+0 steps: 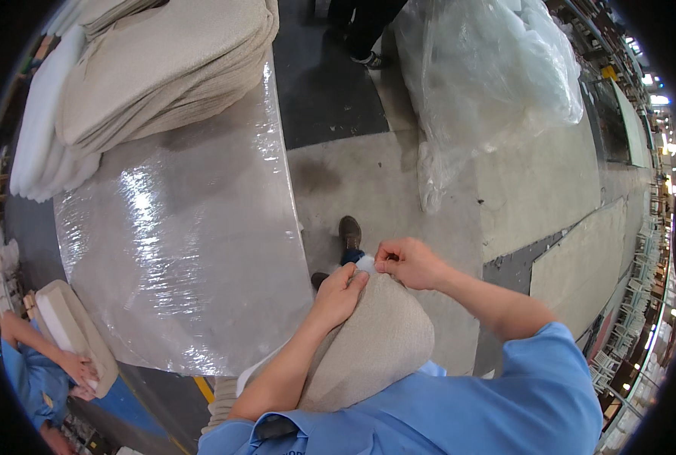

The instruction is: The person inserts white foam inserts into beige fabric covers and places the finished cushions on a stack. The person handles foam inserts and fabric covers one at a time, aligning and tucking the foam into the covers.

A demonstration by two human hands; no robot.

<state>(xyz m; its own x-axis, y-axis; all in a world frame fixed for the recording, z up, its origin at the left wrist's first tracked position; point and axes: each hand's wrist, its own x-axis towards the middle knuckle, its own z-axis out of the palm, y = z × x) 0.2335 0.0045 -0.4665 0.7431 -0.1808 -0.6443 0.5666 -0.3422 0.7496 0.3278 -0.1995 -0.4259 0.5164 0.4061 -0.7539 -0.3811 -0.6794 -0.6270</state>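
Observation:
A beige fabric cushion (387,326) leans against my body, its narrow end pointing away from me. White padding (365,264) shows at that far end, between my two hands. My left hand (338,297) is closed on the left side of the end, thumb on top. From the right, my right hand (410,263) pinches at the edge of the same end, fingertips beside the white padding. What exactly lies between those right fingertips is too small to make out.
A plastic-wrapped table (201,250) stands to my left, bearing stacked beige covers (171,61) and white pads (46,121). A co-worker (35,371) at far left handles another cushion (88,337). A big clear plastic bag (497,83) lies ahead right; another person's legs (364,30) are beyond.

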